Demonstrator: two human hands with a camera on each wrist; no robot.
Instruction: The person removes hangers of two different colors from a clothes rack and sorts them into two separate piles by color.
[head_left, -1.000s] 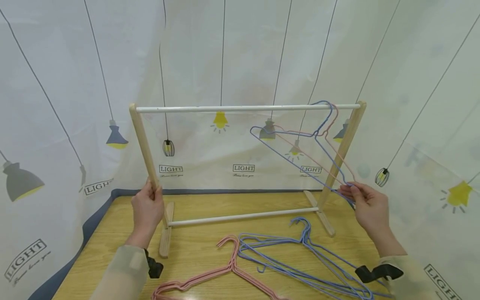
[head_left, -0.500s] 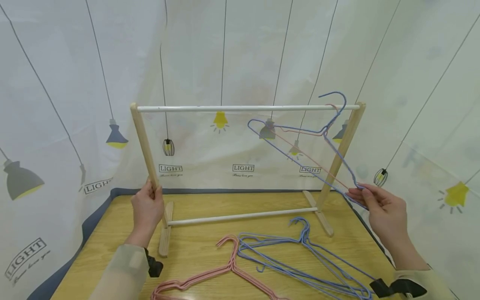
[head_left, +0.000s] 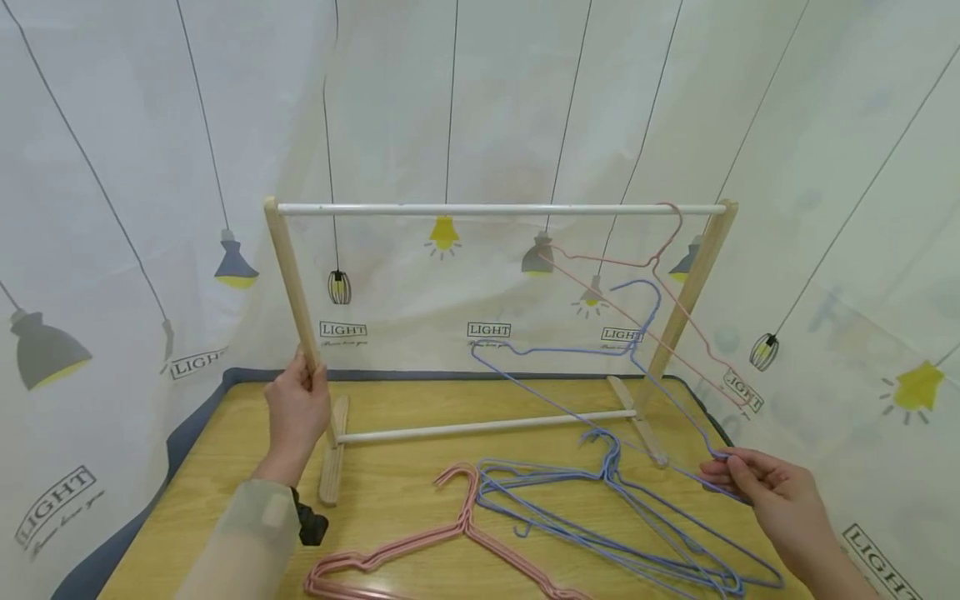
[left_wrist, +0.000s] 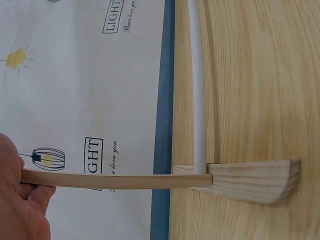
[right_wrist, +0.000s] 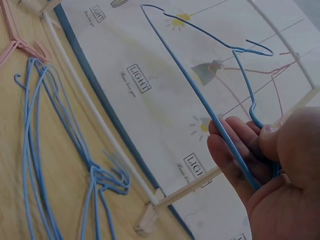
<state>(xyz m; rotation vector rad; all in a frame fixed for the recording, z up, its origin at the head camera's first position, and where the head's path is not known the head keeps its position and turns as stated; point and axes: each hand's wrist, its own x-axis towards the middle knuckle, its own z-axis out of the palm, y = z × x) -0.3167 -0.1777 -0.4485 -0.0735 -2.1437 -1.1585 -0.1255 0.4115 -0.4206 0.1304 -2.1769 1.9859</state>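
Note:
A small wooden rack [head_left: 288, 275] with a white top rail [head_left: 487, 209] stands on the table. My left hand [head_left: 303, 392] grips its left post [left_wrist: 115, 180] low down, near the foot [left_wrist: 255, 180]. My right hand [head_left: 731, 479] pinches the right corner of a blue wire hanger [head_left: 562, 350], which is off the rail and tilted in front of the rack, just above the table. In the right wrist view the fingers [right_wrist: 235, 160] curl round the blue wire [right_wrist: 200, 95]. One pink hanger [head_left: 667, 250] hangs from the rail at its right end.
Several blue hangers [head_left: 600, 517] lie piled on the wooden table [head_left: 390, 500] in front of the rack, with pink hangers [head_left: 442, 542] to their left. A curtain printed with lamps [head_left: 112, 208] hangs close behind and at both sides. The table's right edge [head_left: 705, 408] is near my right hand.
My right hand lifted the blue hanger's hook off the top rail and brought it down and toward me. The pink hanger stayed on the rail. The left hand kept its grip.

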